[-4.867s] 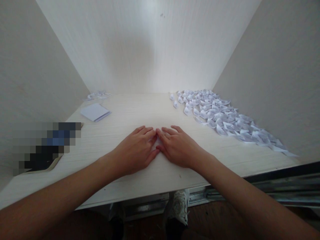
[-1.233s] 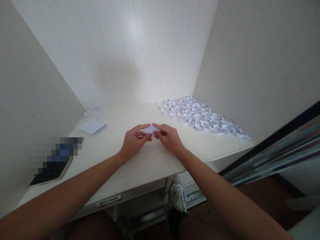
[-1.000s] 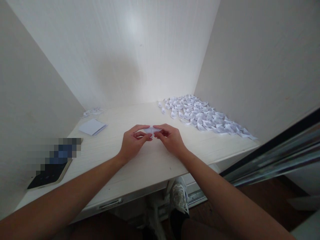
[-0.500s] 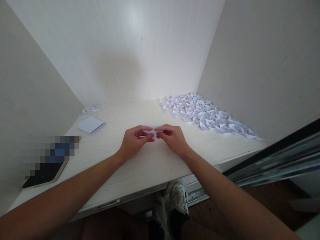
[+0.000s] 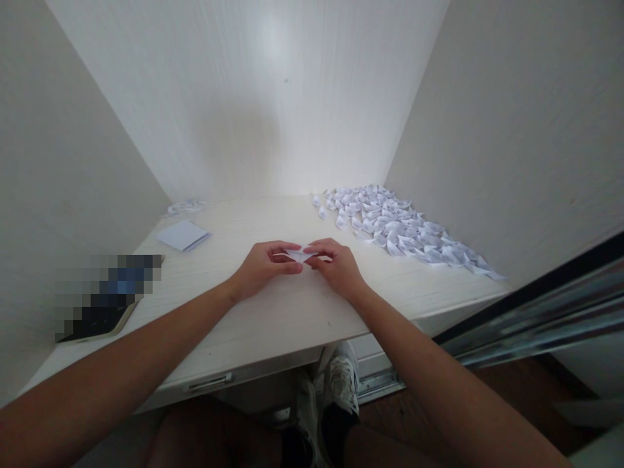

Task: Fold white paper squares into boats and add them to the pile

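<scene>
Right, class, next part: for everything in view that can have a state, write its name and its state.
Left hand: fingers closed on the paper
Right hand: fingers closed on the paper
Paper: folded, held by both hands
White sheets: stacked, lying flat
Paper strips: loose, bunched together
Small folded papers: folded, heaped
Drawer: looks shut
Shoe: laced
Phone: screen blurred, on or off unclear

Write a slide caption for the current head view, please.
Left hand and right hand hold a small folded white paper over a desk, with many folded paper pieces at right.
</scene>
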`<action>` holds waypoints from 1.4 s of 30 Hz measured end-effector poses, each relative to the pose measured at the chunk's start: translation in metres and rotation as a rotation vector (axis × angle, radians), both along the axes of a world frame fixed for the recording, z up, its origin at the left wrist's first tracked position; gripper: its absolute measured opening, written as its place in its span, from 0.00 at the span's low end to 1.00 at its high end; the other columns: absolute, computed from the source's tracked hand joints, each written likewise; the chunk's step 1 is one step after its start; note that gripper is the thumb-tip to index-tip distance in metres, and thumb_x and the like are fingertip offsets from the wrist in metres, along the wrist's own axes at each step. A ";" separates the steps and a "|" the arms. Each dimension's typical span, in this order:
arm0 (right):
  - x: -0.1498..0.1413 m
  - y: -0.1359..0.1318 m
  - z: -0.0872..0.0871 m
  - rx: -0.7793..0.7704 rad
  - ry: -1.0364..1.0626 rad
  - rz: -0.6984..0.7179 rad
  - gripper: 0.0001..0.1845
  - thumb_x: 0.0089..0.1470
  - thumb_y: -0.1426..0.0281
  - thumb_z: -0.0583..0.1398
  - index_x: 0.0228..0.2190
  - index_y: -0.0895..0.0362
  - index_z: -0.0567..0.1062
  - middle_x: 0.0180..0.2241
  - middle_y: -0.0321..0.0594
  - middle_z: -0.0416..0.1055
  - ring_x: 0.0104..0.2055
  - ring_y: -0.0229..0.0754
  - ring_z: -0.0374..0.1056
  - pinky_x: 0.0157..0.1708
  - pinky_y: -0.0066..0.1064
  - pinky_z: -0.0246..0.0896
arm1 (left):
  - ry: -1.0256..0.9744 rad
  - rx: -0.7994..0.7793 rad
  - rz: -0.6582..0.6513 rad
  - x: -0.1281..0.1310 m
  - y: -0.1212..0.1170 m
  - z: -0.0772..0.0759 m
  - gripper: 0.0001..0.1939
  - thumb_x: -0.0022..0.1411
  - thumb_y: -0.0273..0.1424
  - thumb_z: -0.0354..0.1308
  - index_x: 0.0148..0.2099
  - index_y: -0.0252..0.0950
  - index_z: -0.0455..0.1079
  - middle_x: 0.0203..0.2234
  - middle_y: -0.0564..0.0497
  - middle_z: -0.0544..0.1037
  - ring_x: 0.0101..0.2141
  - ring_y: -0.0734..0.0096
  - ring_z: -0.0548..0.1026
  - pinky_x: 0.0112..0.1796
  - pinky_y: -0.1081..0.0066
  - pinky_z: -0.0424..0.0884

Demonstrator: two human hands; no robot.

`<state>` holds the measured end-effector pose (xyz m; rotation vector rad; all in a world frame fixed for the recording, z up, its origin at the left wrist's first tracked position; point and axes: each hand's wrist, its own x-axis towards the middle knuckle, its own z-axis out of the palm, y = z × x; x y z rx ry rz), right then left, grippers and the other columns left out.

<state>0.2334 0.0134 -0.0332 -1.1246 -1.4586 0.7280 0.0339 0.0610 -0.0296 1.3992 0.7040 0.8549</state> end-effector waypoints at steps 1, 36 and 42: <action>0.000 0.000 0.001 0.015 -0.016 -0.026 0.08 0.48 0.73 0.68 0.33 0.50 0.84 0.45 0.42 0.76 0.45 0.42 0.74 0.37 0.32 0.73 | 0.021 0.022 -0.008 0.000 0.000 0.001 0.28 0.45 0.31 0.78 0.49 0.35 0.78 0.33 0.49 0.84 0.34 0.65 0.82 0.44 0.61 0.78; -0.006 -0.005 0.013 -0.145 0.063 0.095 0.14 0.52 0.59 0.65 0.24 0.56 0.74 0.23 0.32 0.69 0.26 0.35 0.60 0.28 0.28 0.54 | -0.174 0.068 0.298 0.024 -0.022 0.010 0.18 0.46 0.35 0.76 0.37 0.32 0.78 0.30 0.48 0.84 0.31 0.68 0.81 0.39 0.65 0.77; -0.006 -0.005 0.013 -0.153 0.026 0.076 0.11 0.53 0.64 0.63 0.23 0.56 0.73 0.22 0.32 0.70 0.26 0.35 0.62 0.29 0.29 0.56 | -0.172 -0.024 0.294 0.022 -0.022 0.009 0.20 0.45 0.37 0.77 0.38 0.32 0.77 0.30 0.48 0.84 0.32 0.65 0.82 0.42 0.60 0.80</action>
